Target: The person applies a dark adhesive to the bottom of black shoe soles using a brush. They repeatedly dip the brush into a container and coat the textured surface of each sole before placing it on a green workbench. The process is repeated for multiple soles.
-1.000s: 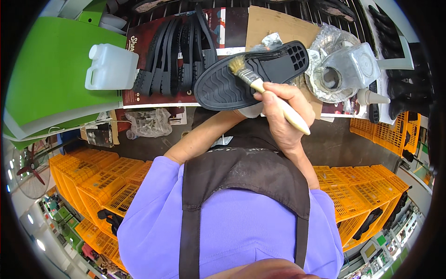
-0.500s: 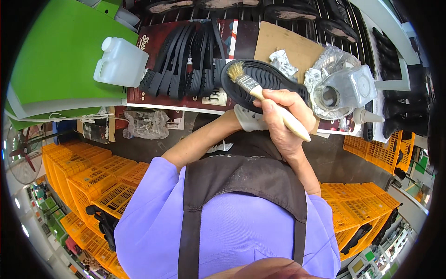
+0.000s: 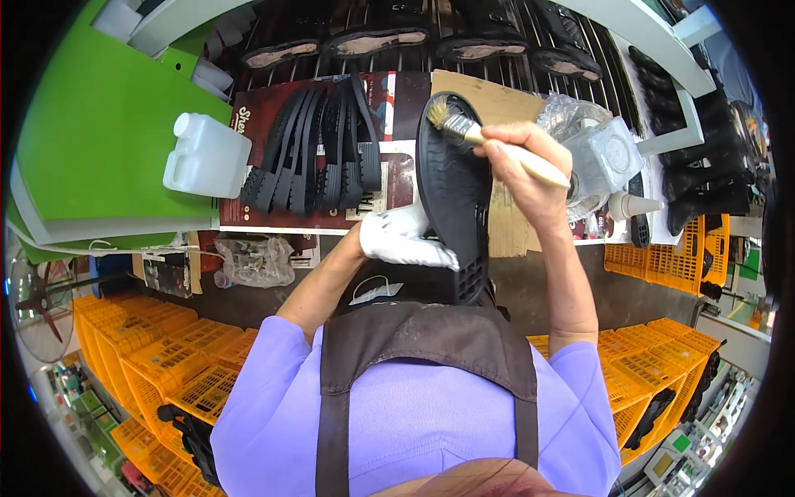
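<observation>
A black shoe sole (image 3: 451, 182) stands lengthwise in front of me, toe end away and heel end near my apron. My left hand (image 3: 399, 238), in a white glove, grips it by its left side near the heel; some of its fingers are hidden. My bare right hand (image 3: 530, 170) is closed around the pale handle of a flat paintbrush (image 3: 462, 127). The bristles touch the inner face of the sole close to the toe, where the surface looks glossy. Several more black soles (image 3: 310, 153) stand on edge in a row at the left.
Left of the row stands a white plastic jug (image 3: 211, 157). To the right, a clear plastic container (image 3: 611, 157) lies by crumpled plastic wrap, with a white nozzle bottle (image 3: 633, 205) nearby. Black boots (image 3: 377, 37) line the rack behind. Orange crates (image 3: 174, 348) are stacked on both sides.
The sole has swung from lying crosswise to pointing away from me, and has come nearer. My gloved left hand now shows on its side. The brush has moved slightly right with my right hand.
</observation>
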